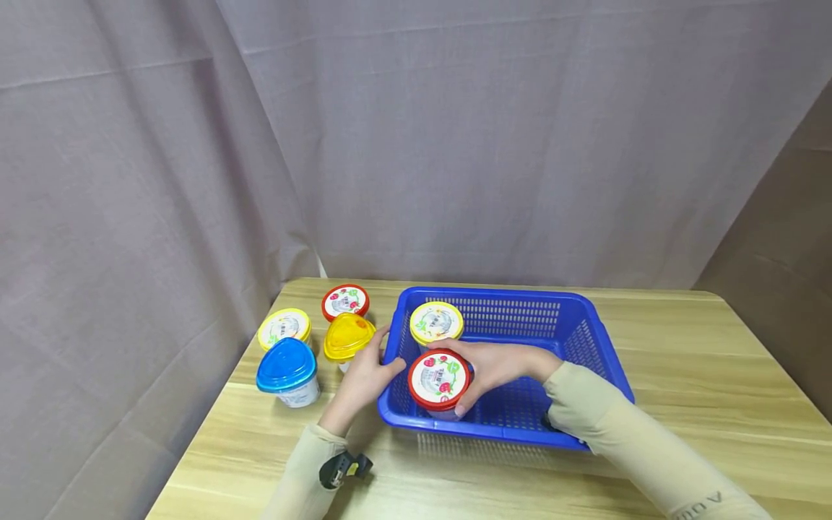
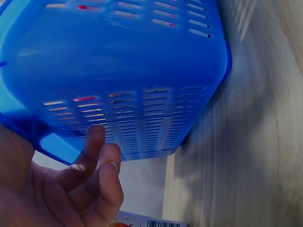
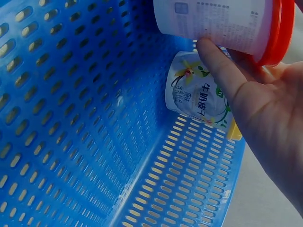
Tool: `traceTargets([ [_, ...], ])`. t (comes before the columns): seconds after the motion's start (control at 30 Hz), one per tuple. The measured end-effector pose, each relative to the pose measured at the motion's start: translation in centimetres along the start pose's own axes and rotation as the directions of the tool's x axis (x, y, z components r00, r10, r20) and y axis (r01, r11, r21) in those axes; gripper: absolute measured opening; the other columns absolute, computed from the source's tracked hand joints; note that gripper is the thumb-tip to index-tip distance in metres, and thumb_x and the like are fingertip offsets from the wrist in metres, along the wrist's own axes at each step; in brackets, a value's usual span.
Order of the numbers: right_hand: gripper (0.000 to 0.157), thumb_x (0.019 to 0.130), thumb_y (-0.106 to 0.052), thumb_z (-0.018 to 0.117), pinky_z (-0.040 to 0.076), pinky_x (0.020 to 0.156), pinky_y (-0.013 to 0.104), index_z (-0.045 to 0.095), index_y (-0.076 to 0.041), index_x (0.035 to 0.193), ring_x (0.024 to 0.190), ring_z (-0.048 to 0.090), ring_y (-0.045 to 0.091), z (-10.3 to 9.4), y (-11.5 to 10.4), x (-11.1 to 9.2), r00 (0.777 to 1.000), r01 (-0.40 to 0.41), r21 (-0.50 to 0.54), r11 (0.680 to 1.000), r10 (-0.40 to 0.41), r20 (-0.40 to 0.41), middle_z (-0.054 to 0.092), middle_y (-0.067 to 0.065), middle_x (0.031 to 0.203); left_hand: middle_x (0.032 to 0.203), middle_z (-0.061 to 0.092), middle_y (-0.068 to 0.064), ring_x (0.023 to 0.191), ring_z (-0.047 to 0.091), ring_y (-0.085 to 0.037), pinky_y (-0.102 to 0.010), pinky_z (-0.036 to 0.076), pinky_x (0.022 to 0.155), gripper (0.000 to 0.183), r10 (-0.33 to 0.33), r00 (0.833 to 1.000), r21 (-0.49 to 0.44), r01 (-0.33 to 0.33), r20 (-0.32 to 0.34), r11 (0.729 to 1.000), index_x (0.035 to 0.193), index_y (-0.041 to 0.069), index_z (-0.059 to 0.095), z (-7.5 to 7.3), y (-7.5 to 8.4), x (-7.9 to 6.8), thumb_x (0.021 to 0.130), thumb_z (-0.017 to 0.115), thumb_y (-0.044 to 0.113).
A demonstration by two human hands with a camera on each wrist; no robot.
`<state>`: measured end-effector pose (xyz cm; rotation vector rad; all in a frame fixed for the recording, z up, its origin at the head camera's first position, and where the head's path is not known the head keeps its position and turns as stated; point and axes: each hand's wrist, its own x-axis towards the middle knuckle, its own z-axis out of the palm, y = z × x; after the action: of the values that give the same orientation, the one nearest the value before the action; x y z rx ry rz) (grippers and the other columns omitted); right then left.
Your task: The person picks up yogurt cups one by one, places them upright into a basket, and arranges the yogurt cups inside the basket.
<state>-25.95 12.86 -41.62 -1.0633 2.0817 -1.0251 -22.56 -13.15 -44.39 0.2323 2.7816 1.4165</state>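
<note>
My right hand (image 1: 497, 365) grips a white tub with a round red lid (image 1: 439, 380), thumb on the near side and fingers behind. This tub is inside the left end of a blue plastic basket (image 1: 594, 339). Behind it in the basket is a tub with a yellow rim (image 1: 436, 322); its printed side (image 3: 201, 90) shows below my fingers in the right wrist view. My left hand (image 1: 365, 375) holds the basket's left rim, thumb over the edge. Its bent fingers (image 2: 102, 165) lie by the slotted outer wall in the left wrist view.
Left of the basket stand a tub with a yellow triangular lid (image 1: 349, 336), a red-lidded tub (image 1: 345, 302), a round yellow-rimmed tub (image 1: 284, 327) and a blue-lidded tub (image 1: 287, 368). A grey curtain (image 1: 455, 144) hangs behind the wooden table (image 1: 689, 347).
</note>
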Motion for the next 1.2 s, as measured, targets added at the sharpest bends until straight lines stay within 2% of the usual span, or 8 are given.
traceTargets([
  [0.27, 0.104, 0.071, -0.02, 0.093, 0.037, 0.111, 0.037, 0.029, -0.009, 0.152, 0.127, 0.052, 0.014, 0.17, 0.09, 0.17, 1.0, 0.023, 0.025, 0.999, -0.024, 0.019, 0.055, -0.004, 0.136, 0.094, 0.073, -0.012, 0.081, 0.069, -0.021, -0.041, 0.058, 0.076, 0.072, 0.016, 1.0, 0.007, -0.015, -0.009, 1.0, 0.152, 0.002, 0.038, -0.04, -0.04, -0.02, 0.089, 0.067, 0.019],
  [0.53, 0.104, 0.074, -0.027, 0.092, 0.039, 0.109, 0.034, 0.028, -0.014, 0.154, 0.124, 0.053, 0.011, 0.25, -0.1, 0.6, 1.0, -0.023, -0.04, 0.999, 0.023, 0.017, 0.057, -0.008, 0.133, 0.098, 0.072, -0.014, 0.083, 0.07, -0.022, -0.042, 0.059, 0.077, 0.071, -0.011, 1.0, 0.008, 0.011, 0.002, 1.0, 0.153, 0.003, 0.038, -0.04, -0.09, 0.01, 0.091, 0.068, 0.02],
  [0.8, 0.109, 0.075, -0.032, 0.091, 0.039, 0.108, 0.035, 0.023, -0.013, 0.158, 0.123, 0.052, 0.011, 0.14, -0.05, 0.89, 0.997, -0.067, -0.054, 0.996, 0.068, 0.02, 0.056, -0.009, 0.134, 0.102, 0.073, -0.017, 0.087, 0.071, -0.025, -0.043, 0.059, 0.078, 0.07, 0.016, 1.0, -0.008, -0.015, 0.008, 1.0, 0.153, 0.002, 0.037, -0.01, -0.17, 0.05, 0.093, 0.067, 0.021],
  [0.93, 0.111, 0.076, -0.033, 0.09, 0.039, 0.109, 0.038, 0.019, -0.013, 0.16, 0.125, 0.051, 0.013, 0.09, -0.12, 0.84, 0.996, -0.088, -0.05, 0.995, 0.089, 0.026, 0.054, -0.006, 0.137, 0.103, 0.073, -0.017, 0.087, 0.072, -0.025, -0.042, 0.059, 0.078, 0.067, 0.032, 0.999, -0.018, -0.031, 0.008, 0.999, 0.153, 0.001, 0.036, -0.05, -0.17, 0.02, 0.096, 0.064, 0.021],
  [1.2, 0.11, 0.079, -0.031, 0.088, 0.039, 0.109, 0.039, 0.017, -0.016, 0.161, 0.127, 0.05, 0.016, 0.01, -0.19, 0.78, 0.997, -0.071, -0.075, 0.995, 0.073, 0.024, 0.053, 0.0, 0.14, 0.102, 0.073, -0.018, 0.085, 0.072, -0.025, -0.041, 0.06, 0.076, 0.063, 0.034, 0.999, -0.017, -0.034, 0.009, 0.999, 0.153, 0.002, 0.036, -0.12, -0.11, -0.15, 0.099, 0.061, 0.023],
])
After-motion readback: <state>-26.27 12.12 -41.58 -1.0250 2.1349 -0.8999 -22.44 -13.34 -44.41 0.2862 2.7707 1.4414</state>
